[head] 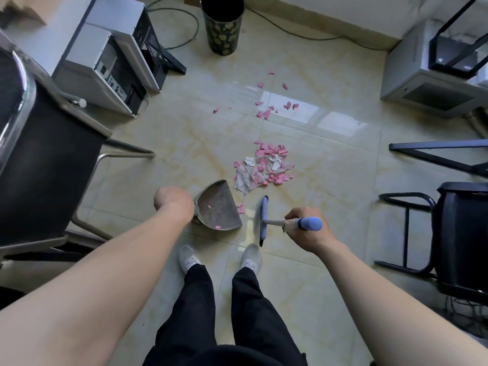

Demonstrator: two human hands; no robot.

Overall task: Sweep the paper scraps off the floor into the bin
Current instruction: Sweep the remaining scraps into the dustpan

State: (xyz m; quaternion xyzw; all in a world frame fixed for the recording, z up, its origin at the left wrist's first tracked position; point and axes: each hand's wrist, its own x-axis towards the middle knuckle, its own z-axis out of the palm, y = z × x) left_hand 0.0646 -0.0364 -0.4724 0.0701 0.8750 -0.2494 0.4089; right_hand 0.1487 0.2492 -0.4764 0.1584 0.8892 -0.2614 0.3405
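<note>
Scraps (264,165) lie heaped on the floor (338,186) just beyond the dustpan (219,207) and broom (264,217); a thinner scatter lies farther on toward the bin (221,25), well apart at the wall. Right hand (306,228): fingers wrapped round the broom handle, head running fore-aft, parallel to the pan's right-facing mouth. Left hand (173,202): fisted at the pan's rear, apparently on its hidden handle. The heap is nearer the broom side, so the stroke likely starts beyond it and pulls back-left.

Tiled floor (330,180): heaped paper scraps (264,165), dustpan (219,207), bin (221,27), chairs (39,154).
</note>
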